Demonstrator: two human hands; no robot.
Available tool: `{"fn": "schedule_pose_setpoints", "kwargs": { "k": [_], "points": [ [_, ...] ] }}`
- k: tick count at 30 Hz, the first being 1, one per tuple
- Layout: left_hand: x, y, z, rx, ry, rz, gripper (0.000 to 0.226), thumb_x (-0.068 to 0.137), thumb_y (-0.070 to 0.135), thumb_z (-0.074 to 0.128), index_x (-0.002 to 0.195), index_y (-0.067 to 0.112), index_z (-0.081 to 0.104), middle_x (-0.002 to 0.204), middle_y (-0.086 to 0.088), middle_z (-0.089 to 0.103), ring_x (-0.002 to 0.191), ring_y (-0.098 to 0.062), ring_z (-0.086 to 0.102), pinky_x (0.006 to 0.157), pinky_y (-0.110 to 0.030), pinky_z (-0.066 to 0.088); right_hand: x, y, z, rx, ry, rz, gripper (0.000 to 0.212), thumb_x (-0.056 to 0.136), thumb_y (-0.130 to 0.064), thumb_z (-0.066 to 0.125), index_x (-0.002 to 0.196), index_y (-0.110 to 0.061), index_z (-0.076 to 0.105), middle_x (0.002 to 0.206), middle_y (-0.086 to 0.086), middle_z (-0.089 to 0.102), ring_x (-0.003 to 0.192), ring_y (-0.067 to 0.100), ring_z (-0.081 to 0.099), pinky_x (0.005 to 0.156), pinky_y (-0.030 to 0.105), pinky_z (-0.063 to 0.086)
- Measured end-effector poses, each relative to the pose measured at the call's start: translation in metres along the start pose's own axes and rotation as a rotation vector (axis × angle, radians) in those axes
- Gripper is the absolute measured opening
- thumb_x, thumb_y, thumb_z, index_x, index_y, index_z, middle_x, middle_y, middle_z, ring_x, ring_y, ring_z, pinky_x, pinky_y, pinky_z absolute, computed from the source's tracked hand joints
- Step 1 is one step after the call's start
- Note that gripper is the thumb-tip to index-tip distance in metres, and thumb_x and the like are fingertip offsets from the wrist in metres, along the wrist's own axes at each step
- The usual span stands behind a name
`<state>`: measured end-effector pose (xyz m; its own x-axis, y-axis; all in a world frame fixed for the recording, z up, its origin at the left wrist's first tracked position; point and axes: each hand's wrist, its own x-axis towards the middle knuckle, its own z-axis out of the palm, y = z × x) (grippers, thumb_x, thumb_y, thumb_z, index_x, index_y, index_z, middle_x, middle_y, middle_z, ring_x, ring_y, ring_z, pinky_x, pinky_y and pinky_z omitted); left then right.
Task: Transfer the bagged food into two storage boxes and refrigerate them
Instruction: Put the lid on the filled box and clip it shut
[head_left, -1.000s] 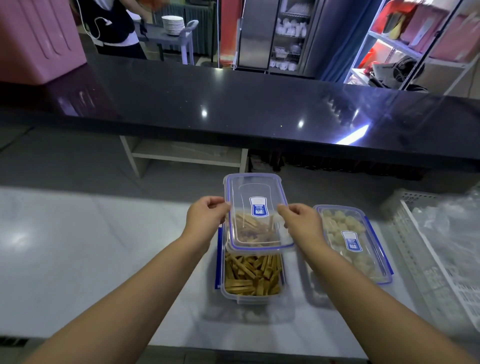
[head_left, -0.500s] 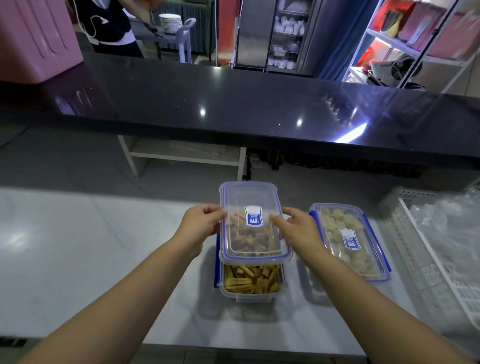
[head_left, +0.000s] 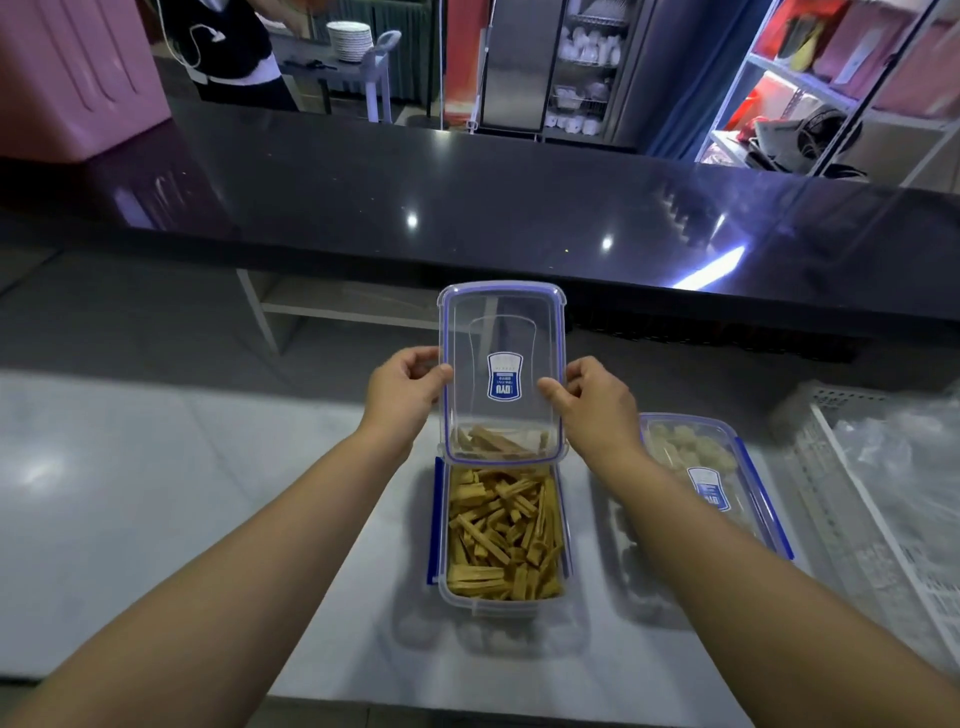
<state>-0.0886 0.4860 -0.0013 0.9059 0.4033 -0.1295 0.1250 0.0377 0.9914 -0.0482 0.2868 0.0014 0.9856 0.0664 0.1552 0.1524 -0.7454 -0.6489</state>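
Observation:
A clear storage box (head_left: 503, 597) full of yellow-brown food strips sits on the pale counter (head_left: 156, 493) in front of me. Above its far end I hold its clear, blue-rimmed lid (head_left: 501, 332), tilted up with a blue label facing me. My left hand (head_left: 402, 392) grips the lid's left edge and my right hand (head_left: 597, 405) grips its right edge. To the right lies a second box (head_left: 727, 467) of pale food chunks with its lid on.
A white slotted basket (head_left: 883, 519) with crumpled clear plastic bags (head_left: 904, 452) stands at the right edge. A dark raised counter (head_left: 467, 208) runs across behind. Beyond it are a person, a pink bin (head_left: 67, 67) and metal shelves (head_left: 831, 78).
The lid dipped low over the open box half a second ago. Now both hands have raised it and tipped it up toward the far end, uncovering most of the food strips.

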Motion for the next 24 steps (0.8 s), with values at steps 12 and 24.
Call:
{"fn": "schedule_pose_setpoints", "kwargs": {
  "k": [12, 24],
  "points": [
    [-0.019, -0.020, -0.008, -0.027, -0.050, -0.021, 0.017, 0.089, 0.011, 0.061, 0.103, 0.021, 0.060, 0.099, -0.009, 0.065, 0.092, -0.022, 0.063, 0.083, -0.034, 0.054, -0.022, 0.018, 0.003, 0.087, -0.096, 0.011, 0.019, 0.086, -0.039, 0.062, 0.087, -0.024, 0.051, 0.071, 0.000, 0.061, 0.065, 0.019, 0.060, 0.057, 0.034, 0.051],
    [-0.017, -0.004, 0.002, -0.072, -0.081, 0.036, 0.018, 0.087, 0.012, 0.063, 0.095, 0.028, 0.061, 0.096, -0.001, 0.068, 0.088, -0.013, 0.066, 0.072, -0.024, 0.053, -0.020, 0.013, -0.016, 0.126, -0.049, 0.023, 0.019, 0.087, -0.034, 0.063, 0.088, -0.018, 0.054, 0.073, 0.004, 0.060, 0.068, 0.024, 0.061, 0.064, 0.048, 0.056]
  ]
}}
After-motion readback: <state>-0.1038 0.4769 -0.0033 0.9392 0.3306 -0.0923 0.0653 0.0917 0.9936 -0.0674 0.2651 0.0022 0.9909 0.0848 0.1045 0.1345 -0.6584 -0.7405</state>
